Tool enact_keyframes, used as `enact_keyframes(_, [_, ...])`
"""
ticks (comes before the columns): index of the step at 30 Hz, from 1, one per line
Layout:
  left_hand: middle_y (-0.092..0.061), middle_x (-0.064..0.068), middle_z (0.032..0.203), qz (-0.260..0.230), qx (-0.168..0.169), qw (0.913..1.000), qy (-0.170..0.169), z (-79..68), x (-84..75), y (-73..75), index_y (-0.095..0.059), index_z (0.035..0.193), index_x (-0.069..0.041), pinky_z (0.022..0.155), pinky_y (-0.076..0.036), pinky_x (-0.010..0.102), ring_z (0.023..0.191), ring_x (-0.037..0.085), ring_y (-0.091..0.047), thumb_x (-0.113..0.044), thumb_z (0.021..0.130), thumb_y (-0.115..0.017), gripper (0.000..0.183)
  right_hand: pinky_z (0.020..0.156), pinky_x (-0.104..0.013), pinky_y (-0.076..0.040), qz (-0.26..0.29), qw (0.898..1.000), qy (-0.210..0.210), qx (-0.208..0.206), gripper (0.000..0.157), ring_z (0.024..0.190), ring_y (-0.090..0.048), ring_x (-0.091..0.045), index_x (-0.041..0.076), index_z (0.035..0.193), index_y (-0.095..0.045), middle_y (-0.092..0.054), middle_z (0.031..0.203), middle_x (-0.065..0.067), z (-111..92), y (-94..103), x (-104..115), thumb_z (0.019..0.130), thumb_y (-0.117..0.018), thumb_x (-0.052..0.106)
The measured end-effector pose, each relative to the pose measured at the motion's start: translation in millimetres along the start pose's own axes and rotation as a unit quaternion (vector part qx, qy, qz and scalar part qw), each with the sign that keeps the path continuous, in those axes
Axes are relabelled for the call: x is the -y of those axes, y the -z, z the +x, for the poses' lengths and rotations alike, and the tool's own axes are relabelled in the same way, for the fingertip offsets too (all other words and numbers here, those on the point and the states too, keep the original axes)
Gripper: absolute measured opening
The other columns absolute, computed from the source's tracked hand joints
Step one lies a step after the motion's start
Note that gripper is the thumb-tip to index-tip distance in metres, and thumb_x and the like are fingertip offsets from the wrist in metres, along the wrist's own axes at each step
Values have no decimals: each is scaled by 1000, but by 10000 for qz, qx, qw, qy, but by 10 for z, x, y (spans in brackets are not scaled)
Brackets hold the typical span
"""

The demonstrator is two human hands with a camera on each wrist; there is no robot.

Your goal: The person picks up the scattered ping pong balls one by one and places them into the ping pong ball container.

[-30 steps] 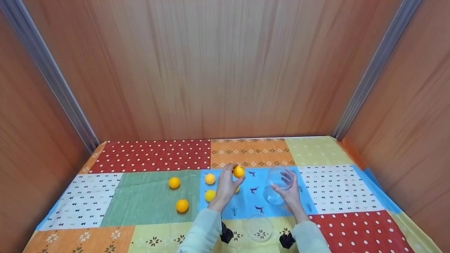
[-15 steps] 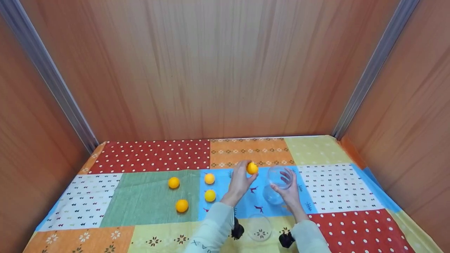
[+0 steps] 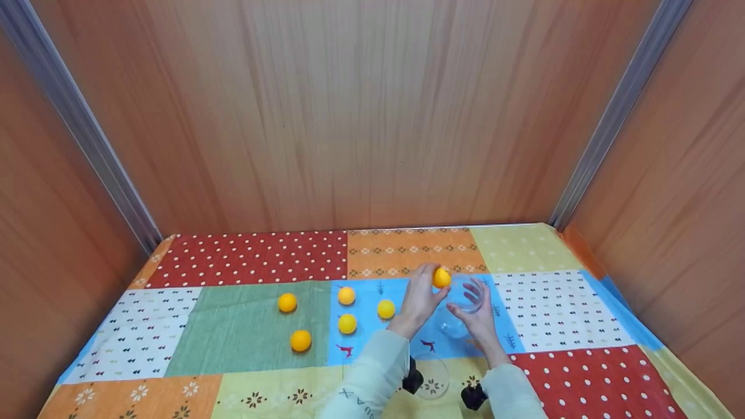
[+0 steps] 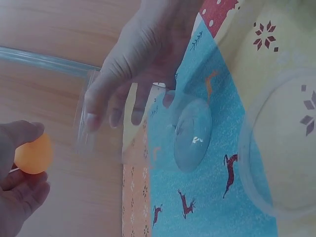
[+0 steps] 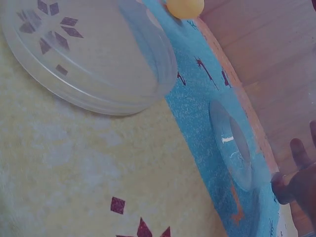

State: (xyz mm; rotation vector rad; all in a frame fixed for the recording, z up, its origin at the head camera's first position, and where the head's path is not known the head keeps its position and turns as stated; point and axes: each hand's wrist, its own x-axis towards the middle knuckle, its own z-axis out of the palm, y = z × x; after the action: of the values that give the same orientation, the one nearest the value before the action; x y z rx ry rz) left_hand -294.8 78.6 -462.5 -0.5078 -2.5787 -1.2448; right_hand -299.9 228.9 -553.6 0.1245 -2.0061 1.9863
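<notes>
My left hand (image 3: 420, 297) pinches an orange ping-pong ball (image 3: 442, 277) between thumb and fingertips, just left of the mouth of a clear plastic jar (image 3: 453, 325). My right hand (image 3: 478, 319) grips this jar near its rim, thumb on the near side and fingers behind. In the left wrist view the ball (image 4: 33, 155) is in the air beside the jar's rim, apart from it, and the jar's rounded base (image 4: 192, 136) is over the blue cloth patch. The right wrist view catches only part of the right hand (image 5: 298, 190) at its edge.
A clear round lid (image 5: 106, 101) lies on the yellow patch in front of the jar. Several yellow-orange balls, among them one ball (image 3: 386, 309) near the left forearm and another ball (image 3: 287, 302) on the green patch, rest on the patchwork cloth (image 3: 244, 326). Wood-grain panels (image 3: 372, 116) enclose the table.
My left hand has moved right with the ping-pong ball, up to the jar's mouth, uncovering a ball on the blue patch. The right hand and jar have stayed nearly in place.
</notes>
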Motion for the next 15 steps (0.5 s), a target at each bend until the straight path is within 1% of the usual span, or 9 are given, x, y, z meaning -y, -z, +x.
enact_keyframes(3, [-53, 6, 109, -16, 37, 10000, -9, 12, -43, -45, -50, 118, -3, 84, -44, 24, 95, 16, -53, -17, 80, -66, 43, 92, -49, -35, -103, 9998, -145, -4, 77, 120, -31, -37, 7, 133, -23, -35, 130, -18, 1, 5, 10, 72, -71, 3])
enact_keyframes(5, [-53, 5, 109, -19, 62, 10000, 10, 23, -67, -80, -51, 117, -4, 84, -44, 24, 95, 16, -53, -17, 80, -66, 43, 94, -49, -32, -103, 9997, -216, -5, 77, 121, -30, -37, 7, 133, -23, -35, 131, -18, -7, 7, 34, 72, -71, 4])
enact_keyframes(10, [-52, 4, 110, 58, 146, 9998, 138, 40, -131, -154, -51, 117, -7, 84, -44, 23, 95, 15, -52, -17, 80, -66, 42, 97, -52, -25, -36, 9997, -215, 53, 78, 120, -29, -40, 3, 134, -22, -30, 133, -24, -45, -19, 192, 72, -69, -3])
enact_keyframes(12, [-51, 4, 111, 91, 193, 9996, 173, 42, -156, -171, -51, 118, -9, 85, -43, 23, 95, 14, -51, -17, 80, -66, 41, 97, -53, -25, -164, 9994, -282, 80, 79, 120, -28, -40, 1, 134, -19, -28, 134, -24, -55, -30, 246, 72, -68, -4])
enact_keyframes(15, [-51, 4, 110, 124, 209, 9996, 114, 49, -184, -188, -51, 117, -9, 84, -44, 23, 94, 14, -52, -17, 80, -66, 40, 97, -51, -27, -346, 9983, -458, 67, 80, 121, -28, -37, 4, 135, -19, -26, 136, -20, -43, -15, 218, 73, -69, -2])
